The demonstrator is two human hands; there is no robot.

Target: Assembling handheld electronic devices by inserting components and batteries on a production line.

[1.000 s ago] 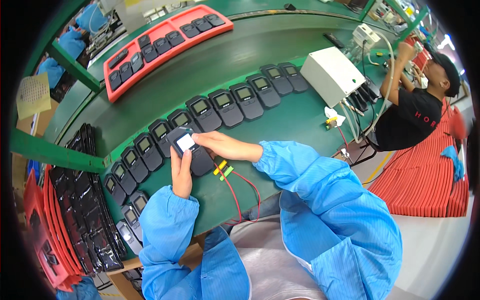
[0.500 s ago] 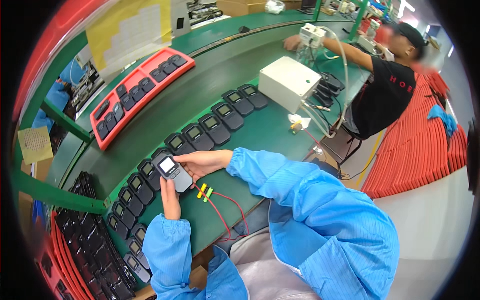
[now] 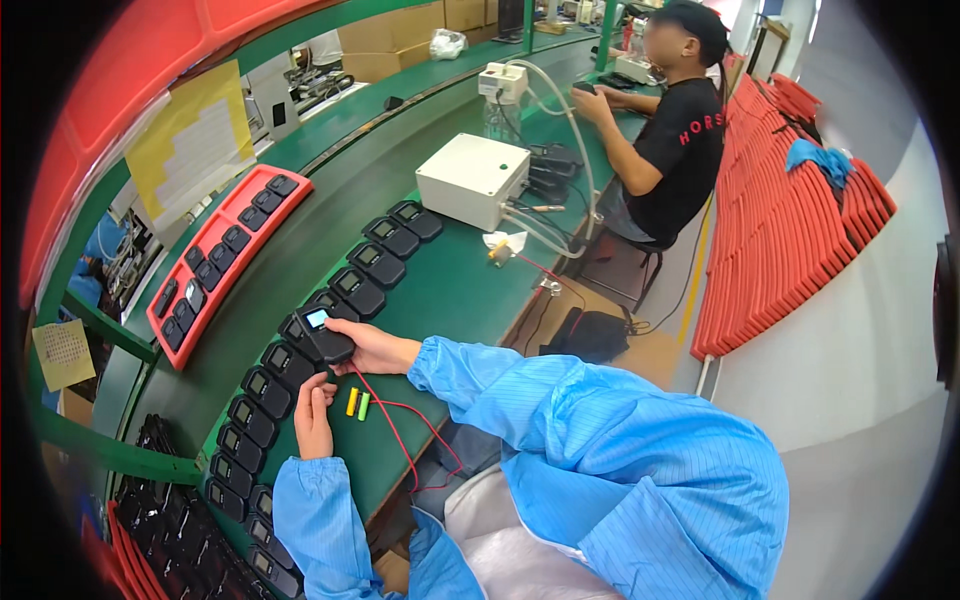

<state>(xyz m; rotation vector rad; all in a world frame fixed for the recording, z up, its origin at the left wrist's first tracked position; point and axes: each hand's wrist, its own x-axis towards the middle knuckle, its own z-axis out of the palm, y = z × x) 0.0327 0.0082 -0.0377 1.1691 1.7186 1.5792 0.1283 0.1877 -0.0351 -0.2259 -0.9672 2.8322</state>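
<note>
Holding a black handset (image 3: 322, 333) in my right hand (image 3: 372, 350) at frame centre-left; left hand (image 3: 313, 415) rests loosely curled, empty, on the green counter (image 3: 450, 290) beside yellow and green plugs (image 3: 357, 403).

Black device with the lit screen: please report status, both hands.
Right hand grips black device, screen lit. Left hand empty, beside yellow and green probes. Row of devices close by.

Black device (image 3: 325, 338) with lit blue screen, yellow and green plugs (image 3: 357, 403), red wires (image 3: 400, 440), green bench (image 3: 450, 290)
</note>
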